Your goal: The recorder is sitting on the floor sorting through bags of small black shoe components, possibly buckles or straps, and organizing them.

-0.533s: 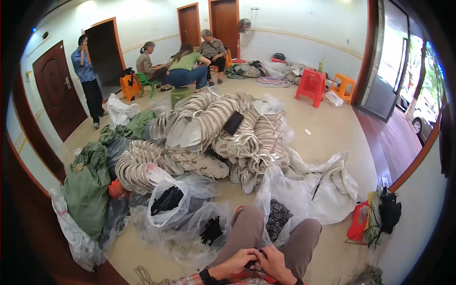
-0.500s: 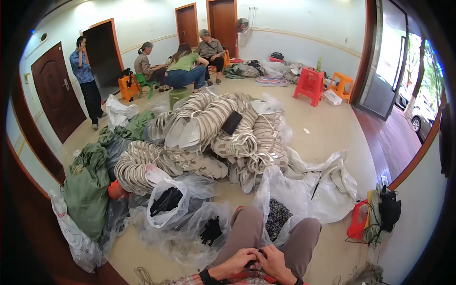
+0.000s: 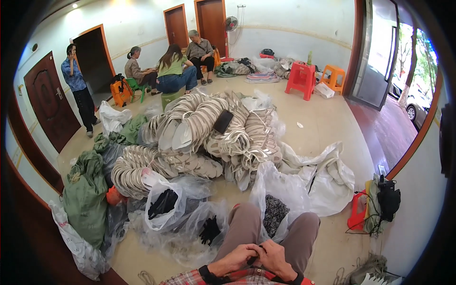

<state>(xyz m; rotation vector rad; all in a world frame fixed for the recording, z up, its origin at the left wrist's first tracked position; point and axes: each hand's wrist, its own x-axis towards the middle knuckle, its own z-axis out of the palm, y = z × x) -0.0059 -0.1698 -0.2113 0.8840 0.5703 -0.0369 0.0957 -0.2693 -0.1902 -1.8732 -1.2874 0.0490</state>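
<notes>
Smooth beige floor [image 3: 327,123] bears ribbed bundles [image 3: 197,128]; curled hands [image 3: 275,259] pinch a small black piece [image 3: 251,260].

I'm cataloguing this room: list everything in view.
People: four, mixed clothing, far left
Doors: several, brown, left and far
Fan: one, dark, far wall
Stools: several, red and orange, room's edges
Strappy bundles: several, beige, central heap
Phone-like slab: one, black, atop heap
Sacks: several, green and white, around heap
Clear bags: several, translucent, foreground
Cloth pieces: several, black, among bags
Cars: at least one, grey, outside
Small item: one, dark, in hands
Knees: two, brown trousers, foreground
Hands: two, bare, lower centre
</notes>
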